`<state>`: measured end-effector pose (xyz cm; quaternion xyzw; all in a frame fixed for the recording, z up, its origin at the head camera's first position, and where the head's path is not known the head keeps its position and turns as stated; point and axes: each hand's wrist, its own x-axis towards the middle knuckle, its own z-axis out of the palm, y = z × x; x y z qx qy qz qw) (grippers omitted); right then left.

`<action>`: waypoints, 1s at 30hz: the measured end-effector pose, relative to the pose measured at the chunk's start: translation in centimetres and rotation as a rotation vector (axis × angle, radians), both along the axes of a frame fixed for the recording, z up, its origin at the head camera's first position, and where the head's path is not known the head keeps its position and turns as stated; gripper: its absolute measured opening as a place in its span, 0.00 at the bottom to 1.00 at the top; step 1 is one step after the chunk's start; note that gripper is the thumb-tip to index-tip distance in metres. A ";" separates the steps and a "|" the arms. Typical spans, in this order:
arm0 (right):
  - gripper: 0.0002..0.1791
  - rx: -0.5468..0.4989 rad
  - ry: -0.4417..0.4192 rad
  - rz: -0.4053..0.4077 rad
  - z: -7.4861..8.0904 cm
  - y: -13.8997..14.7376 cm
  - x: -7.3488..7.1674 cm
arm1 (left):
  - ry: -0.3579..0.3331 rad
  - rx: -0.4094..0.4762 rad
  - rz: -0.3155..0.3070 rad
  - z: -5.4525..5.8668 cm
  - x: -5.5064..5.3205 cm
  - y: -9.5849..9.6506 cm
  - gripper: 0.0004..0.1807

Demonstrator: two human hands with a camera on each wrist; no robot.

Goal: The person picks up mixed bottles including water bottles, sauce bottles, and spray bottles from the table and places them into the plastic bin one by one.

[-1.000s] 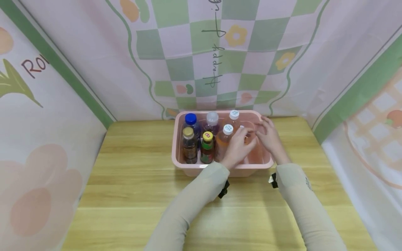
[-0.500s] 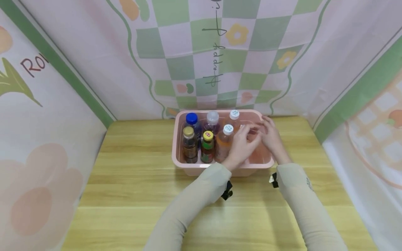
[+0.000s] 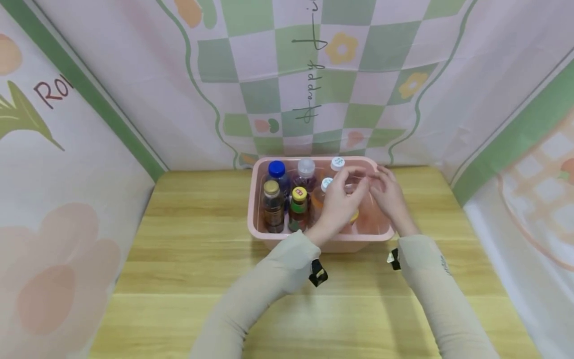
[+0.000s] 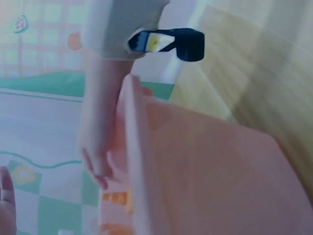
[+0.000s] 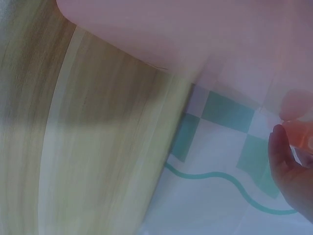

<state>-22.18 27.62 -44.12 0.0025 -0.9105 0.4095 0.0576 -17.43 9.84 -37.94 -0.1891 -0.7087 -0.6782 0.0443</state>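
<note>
Both hands are over the right half of a pink bin [image 3: 323, 238]. My left hand [image 3: 338, 202] has its thumb and fingers bent into a ring, and what lies between the tips is unclear. My right hand [image 3: 389, 199] reaches over the bin's right rim with its fingers nearly straight, fingertips close to the left hand's. In the left wrist view the right hand [image 4: 98, 156] hangs loosely beside the rim, with no grasped thing visible. Beside the left hand stand two white-capped bottles, one partly covered [image 3: 326, 184], the other behind [image 3: 337, 164]. A small orange-yellow patch [image 3: 355, 217] shows under the left palm.
Left in the bin are bottles with a blue cap [image 3: 276, 169], clear cap [image 3: 306, 168], gold cap [image 3: 271, 188] and yellow cap [image 3: 299, 194]. The bin stands on a wooden table [image 3: 202, 239] against a printed curtain [image 3: 309, 89].
My left hand has shifted slightly up, now partly covering the front white cap, and the orange-yellow patch shows beneath it. The right hand has barely moved; its fingers now lie closer to the left hand.
</note>
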 end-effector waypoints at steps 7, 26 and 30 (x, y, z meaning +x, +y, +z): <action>0.25 -0.001 0.000 -0.014 0.0 0.1 0.2 | 0.004 -0.013 0.009 1.1 -0.3 -2.0 0.16; 0.22 -0.094 0.119 -0.253 0.0 -0.6 0.8 | 0.042 -0.003 0.150 2.2 -1.2 -9.0 0.15; 0.21 -0.117 0.184 -0.361 0.1 -0.8 1.1 | 0.054 -0.025 0.212 2.7 -1.7 -10.6 0.14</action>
